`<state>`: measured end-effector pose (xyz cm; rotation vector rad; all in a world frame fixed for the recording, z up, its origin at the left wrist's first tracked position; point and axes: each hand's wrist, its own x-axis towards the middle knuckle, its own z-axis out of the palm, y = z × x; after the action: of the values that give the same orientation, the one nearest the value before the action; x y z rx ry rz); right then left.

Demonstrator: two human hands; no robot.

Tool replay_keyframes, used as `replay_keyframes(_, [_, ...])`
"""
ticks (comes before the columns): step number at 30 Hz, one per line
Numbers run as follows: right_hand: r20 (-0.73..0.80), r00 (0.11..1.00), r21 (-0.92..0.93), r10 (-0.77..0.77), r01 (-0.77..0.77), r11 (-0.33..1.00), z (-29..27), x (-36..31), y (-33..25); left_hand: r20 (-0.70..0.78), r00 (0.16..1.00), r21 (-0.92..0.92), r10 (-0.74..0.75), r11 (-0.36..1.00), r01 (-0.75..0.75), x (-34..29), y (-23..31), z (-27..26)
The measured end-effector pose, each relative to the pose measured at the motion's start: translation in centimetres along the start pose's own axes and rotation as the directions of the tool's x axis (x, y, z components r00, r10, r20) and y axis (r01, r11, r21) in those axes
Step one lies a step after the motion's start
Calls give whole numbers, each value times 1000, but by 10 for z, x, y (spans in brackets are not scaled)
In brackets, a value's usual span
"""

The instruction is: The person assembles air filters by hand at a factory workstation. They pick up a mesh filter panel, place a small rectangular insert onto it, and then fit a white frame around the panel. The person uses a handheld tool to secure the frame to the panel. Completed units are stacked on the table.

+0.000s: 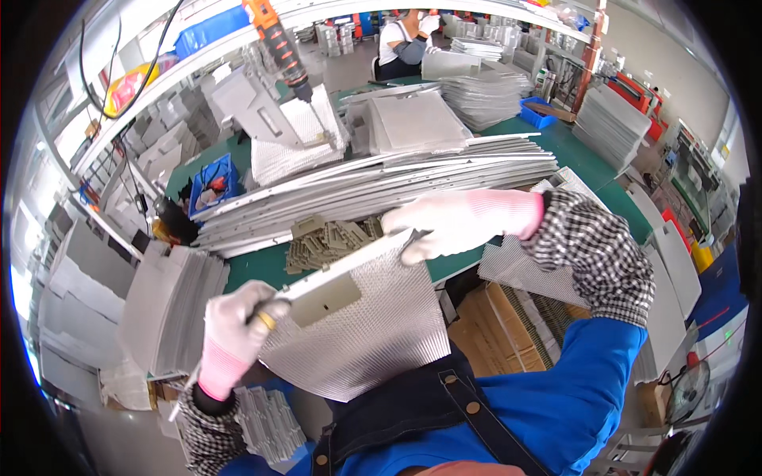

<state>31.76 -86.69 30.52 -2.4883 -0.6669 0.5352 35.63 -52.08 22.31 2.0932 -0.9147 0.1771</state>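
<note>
— Gripping opposite ends, both gloved hands steady the mesh filter panel over the green workbench's near edge?

— Yes. The left hand is closed round the frame's lower end, the right hand pinches its upper end, likely keeping it level. Stacked metal strips lie behind, an orange power screwdriver hangs above

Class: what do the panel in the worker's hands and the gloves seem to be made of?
Panel: likely thin metal mesh, aluminium perhaps; dull silver with a fine embossed grid and a plain metal edge strip. Gloves on the left hand and right hand: apparently knitted fabric, white with pink cuffs.
</note>
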Motion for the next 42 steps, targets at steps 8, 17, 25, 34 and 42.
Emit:
replay_keyframes(8, [-540, 803, 462, 254, 30, 886, 100, -3, 50, 52, 997, 7, -51, 999, 50, 14, -22, 22])
replay_keyframes(17, [-381, 825, 846, 418, 129, 517, 222, -13, 81, 106, 960, 27, -258, 966, 257, 23, -64, 34])
replay_keyframes(25, [-419, 755, 896, 505, 254, 363, 231, -11, 115, 237, 909, -170, -343, 906, 386, 34, -71, 6])
replay_keyframes(34, [-633, 583, 759, 510, 598, 258, 203, 20, 134, 23, 941, -550, -336, 782, 293, 91, -53, 15])
replay_keyframes(42, [-670, 334, 664, 663, 668, 336, 187, 16, 127, 8, 905, -422, -426, 819, 389, 66, -57, 78])
